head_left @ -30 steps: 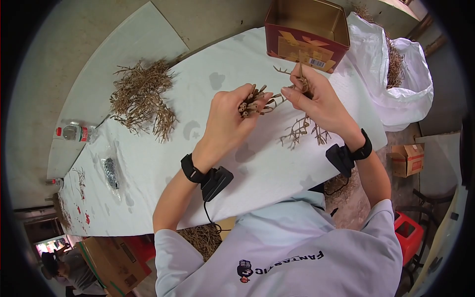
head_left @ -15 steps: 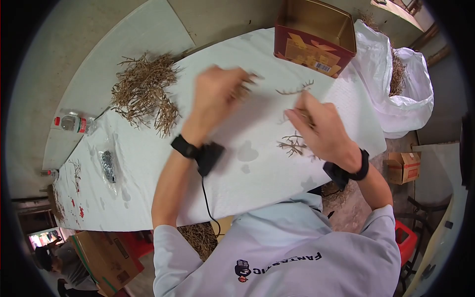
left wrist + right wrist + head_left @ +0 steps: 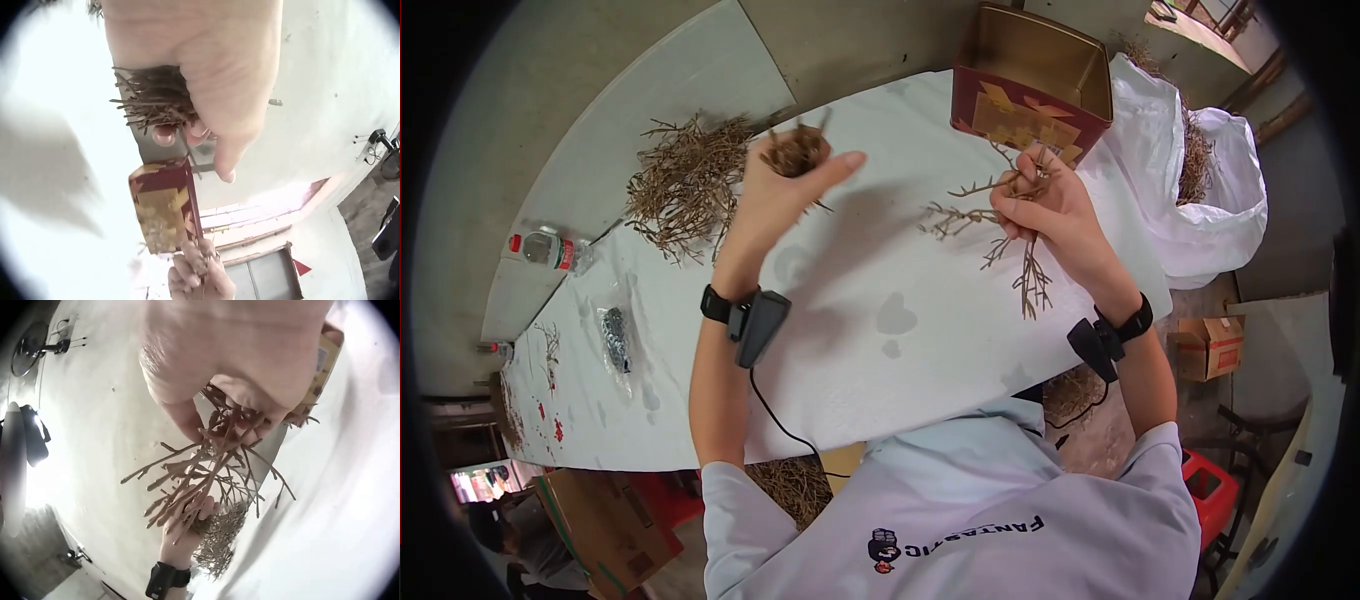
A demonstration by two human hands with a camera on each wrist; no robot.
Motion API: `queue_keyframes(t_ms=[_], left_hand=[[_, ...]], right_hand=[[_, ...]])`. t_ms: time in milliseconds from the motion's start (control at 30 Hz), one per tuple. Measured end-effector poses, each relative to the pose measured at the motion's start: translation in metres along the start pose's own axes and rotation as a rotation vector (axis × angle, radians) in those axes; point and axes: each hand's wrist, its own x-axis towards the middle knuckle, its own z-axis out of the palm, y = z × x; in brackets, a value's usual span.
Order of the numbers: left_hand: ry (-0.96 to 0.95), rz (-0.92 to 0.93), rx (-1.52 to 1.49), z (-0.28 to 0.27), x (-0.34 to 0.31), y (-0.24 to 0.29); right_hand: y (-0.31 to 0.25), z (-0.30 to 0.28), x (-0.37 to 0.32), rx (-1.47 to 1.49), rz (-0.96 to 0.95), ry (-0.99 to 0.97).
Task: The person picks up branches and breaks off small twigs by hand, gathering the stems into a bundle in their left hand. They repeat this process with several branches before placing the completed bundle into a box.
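Observation:
My left hand is raised over the left part of the white-covered table, beside a pile of dry brown twigs. Its fingers curl round a bundle of cut twigs, while the thumb sticks out to the side. The twigs' ends poke out of the palm in the left wrist view. In front of a tin box, my right hand pinches several thin branching twigs between thumb and fingers. Their forked tips fan out to the left and downward in the head view.
White sacks with more twigs stand right of the table. A plastic bottle and a clear bag lie at the left. Cardboard boxes stand on the floor. Another person is at the lower left.
The hands were close together over the table. My left hand has moved left with its bundle toward the pile. My right hand has turned, its twigs now spread out more.

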Motion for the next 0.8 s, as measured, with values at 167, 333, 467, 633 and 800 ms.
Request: queue_keyframes(t_ms=[167,333,467,633,800], left_hand=[[-0.254,0.127,-0.168,0.034,-0.012,0.002],[-0.298,0.134,-0.056,0.054,-0.02,0.008],[-0.286,-0.015,-0.154,0.072,-0.025,-0.004],[-0.137,0.245,-0.065,0.079,-0.022,-0.021],[-0.169,0.014,0.025,0.069,-0.021,-0.014]], right_hand=[[0.001,0.012,0.009,0.172,0.053,-0.043],[0.011,0.026,0.014,0.221,-0.002,0.022],[0.015,0.037,0.018,0.189,-0.1,0.109],[0.021,0.043,0.017,0.378,0.021,0.147],[0.025,0.041,0.018,0.271,0.014,0.155]])
